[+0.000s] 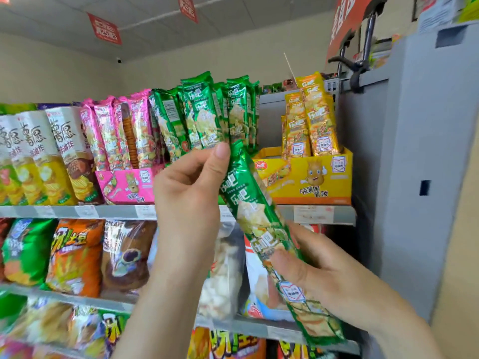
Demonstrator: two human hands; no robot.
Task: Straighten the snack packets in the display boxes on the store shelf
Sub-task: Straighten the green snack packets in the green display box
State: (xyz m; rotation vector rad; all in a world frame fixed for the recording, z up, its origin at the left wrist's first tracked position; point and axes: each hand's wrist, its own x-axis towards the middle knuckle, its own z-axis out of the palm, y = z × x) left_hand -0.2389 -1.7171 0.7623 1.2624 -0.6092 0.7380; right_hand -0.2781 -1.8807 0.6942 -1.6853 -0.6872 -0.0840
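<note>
A long green snack packet [261,224] slants from upper left to lower right in front of the shelf. My left hand [189,198] pinches its top end with thumb and fingers. My right hand [321,270] grips its lower half from behind, thumb across the front. Behind them, several green packets [204,117] stand upright and lean on the top shelf; their box is hidden by my hands. A pink display box [127,187] with pink packets [116,133] stands to the left. A yellow display box [311,182] with yellow packets [311,123] stands to the right.
Tall crisp tubes [39,156] fill the top shelf's left end. The metal shelf edge [77,211] carries price labels. Bagged snacks [75,257] fill the lower shelves. A grey cabinet [425,161] stands close on the right. Red signs [105,29] hang from the ceiling.
</note>
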